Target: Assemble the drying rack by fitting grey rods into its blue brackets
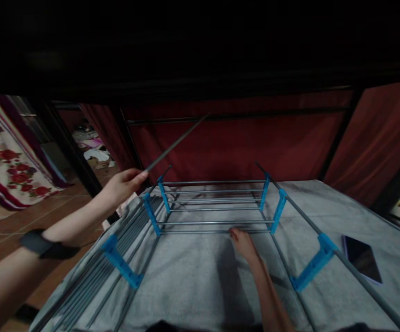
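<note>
My left hand (127,184) is closed in a pinch round one end of a thin grey metal rod (179,140), which slants up and away to the right. Below stands a partly assembled rack with blue plastic brackets (278,211) on long side poles (303,213). Several grey crossbars (217,222) span its far half. My right hand (242,242) has its fingers curled at the nearest, lowest crossbar and seems to grip it. Nearer to me, two blue brackets (121,262) stand apart with no bar between them.
Several loose grey rods (96,272) lie side by side along the bed's left edge. A phone (361,258) rests on the grey sheet (186,286) at right. Dark bed-frame posts (70,147) and red curtains (238,147) surround the bed; tiled floor (79,198) shows at left.
</note>
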A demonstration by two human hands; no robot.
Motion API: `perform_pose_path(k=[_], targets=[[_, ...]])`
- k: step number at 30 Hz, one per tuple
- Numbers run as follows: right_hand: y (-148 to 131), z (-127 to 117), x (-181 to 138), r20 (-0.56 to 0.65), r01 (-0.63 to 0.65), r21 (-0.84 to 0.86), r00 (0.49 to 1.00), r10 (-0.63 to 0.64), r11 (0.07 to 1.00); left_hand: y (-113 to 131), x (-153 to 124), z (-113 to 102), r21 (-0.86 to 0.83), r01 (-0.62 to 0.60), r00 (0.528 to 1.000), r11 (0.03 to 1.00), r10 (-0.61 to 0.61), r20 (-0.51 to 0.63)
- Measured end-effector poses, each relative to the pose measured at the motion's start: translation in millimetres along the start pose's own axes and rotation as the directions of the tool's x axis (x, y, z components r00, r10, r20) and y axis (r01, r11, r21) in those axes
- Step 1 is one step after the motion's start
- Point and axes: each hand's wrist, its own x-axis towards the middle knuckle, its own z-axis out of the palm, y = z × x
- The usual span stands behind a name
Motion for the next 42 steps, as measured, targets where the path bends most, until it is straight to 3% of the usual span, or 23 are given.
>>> perform_pose_path(k=[2, 6, 10, 13, 17, 21, 26, 29, 35, 38, 42], targets=[[3.5, -4.4, 0.1, -0.046, 0.002, 0.053, 0.999, 0.001, 0.999, 12.1, 2.0, 28.8, -0.068, -0.037, 0.996, 0.997, 0.043, 0.084], [12.4, -13.0, 0.7, -0.151, 0.025, 0.157, 0.988, -0.001, 0.987, 20.7, -31.8, 103.0, -0.103, -0.14, 0.988, 0.985, 0.146, 0.049], [17.0, -25.7, 6.1, -0.319, 0.101, 0.338, 0.948, 0.013, 0.936, -12.7, -89.6, 163.8, -0.074, -0.153, 0.985, 0.985, 0.158, 0.069], [13.2, -34.4, 12.4, -0.417, 0.171, 0.546, 0.904, 0.09, 0.82, -47.2, -117.9, 187.2, 0.018, -0.229, 0.968, 0.973, 0.226, 0.104], [-1.0, -40.0, 17.3, -0.417, 0.223, 0.798, 0.875, 0.245, 0.56, -77.3, -127.0, 199.1, 0.154, -0.263, 0.96, 0.952, 0.243, 0.138], [-14.7, -43.1, 15.0, -0.34, 0.211, 0.92, 0.847, 0.409, 0.329, -86.1, -117.6, 207.8, 0.147, -0.302, 0.945, 0.942, 0.276, 0.173], [-21.5, -53.2, 11.8, -0.249, 0.238, 0.968, 0.877, 0.411, 0.079, -85.2, -102.4, 215.8, 0.2, -0.406, 0.908, 0.891, 0.37, 0.196], [-25.3, -62.9, 14.4, -0.246, 0.25, 0.967, 0.876, 0.414, 0.046, -84.4, -95.2, 217.9, 0.235, -0.456, 0.888, 0.858, 0.422, 0.183], [-36.7, -80.4, 25.4, -0.252, 0.21, 0.967, 0.873, 0.417, 0.143, -83.1, -83.8, 220.7, 0.253, -0.43, 0.902, 0.866, 0.42, 0.098], [-32.0, -74.2, 26.9, -0.216, 0.165, 0.975, 0.862, 0.458, 0.147, -86.1, -84.4, 222.8, 0.245, -0.436, 0.899, 0.866, 0.406, 0.164], [-14.2, -54.2, 24.6, -0.11, 0.083, 0.994, 0.813, 0.572, 0.072, -90.6, -88.8, 224.4, 0.249, -0.446, 0.885, 0.86, 0.382, 0.267]])
